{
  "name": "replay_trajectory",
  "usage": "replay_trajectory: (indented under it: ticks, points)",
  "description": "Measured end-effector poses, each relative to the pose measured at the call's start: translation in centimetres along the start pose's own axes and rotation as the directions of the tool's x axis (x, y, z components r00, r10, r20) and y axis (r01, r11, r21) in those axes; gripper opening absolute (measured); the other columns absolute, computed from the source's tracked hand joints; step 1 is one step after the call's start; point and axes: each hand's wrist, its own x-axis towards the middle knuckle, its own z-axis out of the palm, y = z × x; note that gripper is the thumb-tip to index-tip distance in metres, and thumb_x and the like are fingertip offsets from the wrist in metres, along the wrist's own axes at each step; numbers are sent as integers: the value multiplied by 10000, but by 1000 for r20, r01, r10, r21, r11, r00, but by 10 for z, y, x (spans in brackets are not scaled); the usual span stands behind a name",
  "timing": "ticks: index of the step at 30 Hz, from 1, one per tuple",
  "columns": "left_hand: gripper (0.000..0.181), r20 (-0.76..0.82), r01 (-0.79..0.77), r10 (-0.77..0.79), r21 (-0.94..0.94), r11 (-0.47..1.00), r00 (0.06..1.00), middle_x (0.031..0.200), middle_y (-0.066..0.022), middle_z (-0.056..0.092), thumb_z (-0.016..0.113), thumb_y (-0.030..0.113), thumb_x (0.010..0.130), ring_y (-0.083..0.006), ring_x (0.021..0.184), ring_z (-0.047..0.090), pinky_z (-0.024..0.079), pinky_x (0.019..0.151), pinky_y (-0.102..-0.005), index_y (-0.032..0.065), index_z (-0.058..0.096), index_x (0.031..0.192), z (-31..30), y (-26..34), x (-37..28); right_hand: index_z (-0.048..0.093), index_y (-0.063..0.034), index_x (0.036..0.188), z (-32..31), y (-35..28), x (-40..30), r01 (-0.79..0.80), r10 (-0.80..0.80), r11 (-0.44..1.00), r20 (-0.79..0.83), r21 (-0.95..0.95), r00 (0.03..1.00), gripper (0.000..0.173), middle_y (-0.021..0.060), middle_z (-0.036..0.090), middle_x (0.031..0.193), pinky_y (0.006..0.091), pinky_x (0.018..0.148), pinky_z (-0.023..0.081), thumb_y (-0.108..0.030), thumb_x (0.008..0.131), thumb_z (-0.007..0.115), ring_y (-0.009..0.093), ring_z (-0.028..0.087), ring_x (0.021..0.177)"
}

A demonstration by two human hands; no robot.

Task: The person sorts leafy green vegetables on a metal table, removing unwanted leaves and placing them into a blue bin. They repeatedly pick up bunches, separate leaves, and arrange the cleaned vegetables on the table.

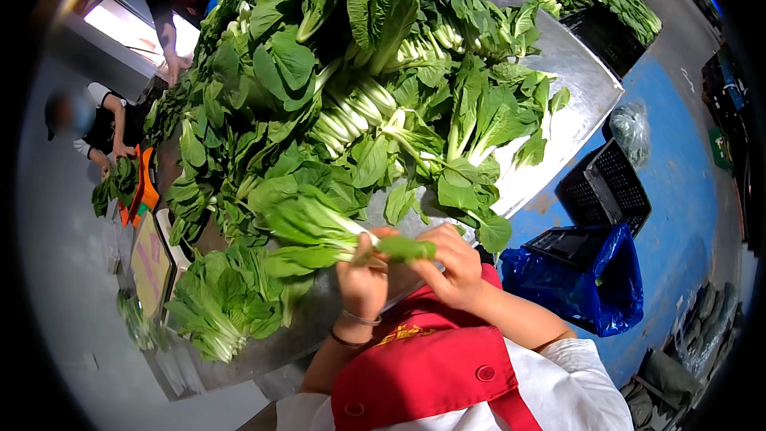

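My left hand (364, 284) grips a head of leafy greens, like bok choy (308, 221), near its white stem base, with the leaves pointing left. In the fingers of my right hand (452, 266) is a single green leaf (404, 248), blurred and close to the stem base; whether it is still attached I cannot tell. Beyond my hands a large heap of greens (281, 72) covers much of the metal table (574, 78). White stems (353, 111) lie stacked in rows within it. A separate bunch of greens (224, 299) rests at the table's near left.
A blue-bag-lined bin (616, 287) and a black crate (622, 185) stand on the floor at right. Crates of greens (610, 42) are beyond the table. A scale (152, 263) sits at left. One person (108, 120) holds greens there; another person's arm (170, 42) reaches in behind.
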Motion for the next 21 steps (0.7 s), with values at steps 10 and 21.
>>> replay_trajectory:
  ticks: [10, 21]
  points:
    - [255, -73, -262, 277, 169, 950, 958, 1030, -117, 587, 501, 112, 934, -186, 903, 562, 446, 669, -295, 48, 430, 1170, 8, 24, 11, 680, -31, 776, -58, 81, 47, -659, 584, 453, -358, -601, 728, 474, 170, 636, 679, 420, 616, 479, -501, 797, 617, 339, 621, 655]
    - [115, 34, -42, 36, 176, 983, 999, 1027, -125, 599, 545, 96, 910, -203, 936, 577, 444, 699, -283, 90, 477, 1003, 40, -4, 29, 672, 10, 686, -54, 103, 64, -674, 651, 420, -316, -607, 690, 454, 186, 629, 638, 383, 585, 491, -439, 753, 656, 319, 615, 573]
